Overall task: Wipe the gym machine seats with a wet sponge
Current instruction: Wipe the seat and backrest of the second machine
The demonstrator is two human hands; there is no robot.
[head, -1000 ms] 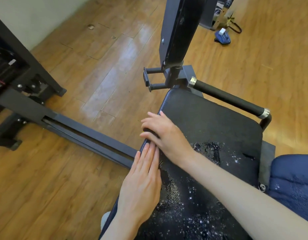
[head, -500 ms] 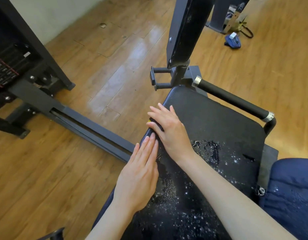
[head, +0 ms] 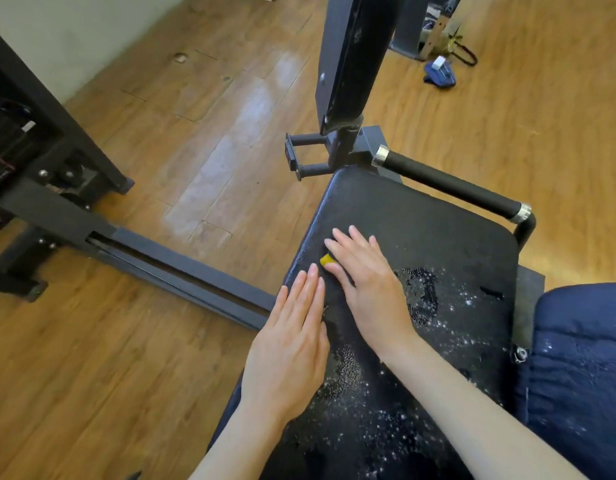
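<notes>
**Two hands on one wet black seat**

The right hand (head: pixel 365 289) lies flat, fingers straight and slightly spread, pressing one yellow sponge (head: pixel 326 260) against the seat (head: pixel 421 230) near its left edge; only a small corner shows. The left hand (head: pixel 292 341) rests just beside it, fingers straight and together. The seat is pebbled black vinyl, speckled with white droplets. One foam-sleeved handle (head: pixel 448 183) with two metal collars runs behind.

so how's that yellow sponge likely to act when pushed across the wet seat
The sponge is probably soft: it lies almost hidden under the flat right hand. It should glide easily, since droplets cover the seat. It likely won't roll, being squashed flat.
</notes>
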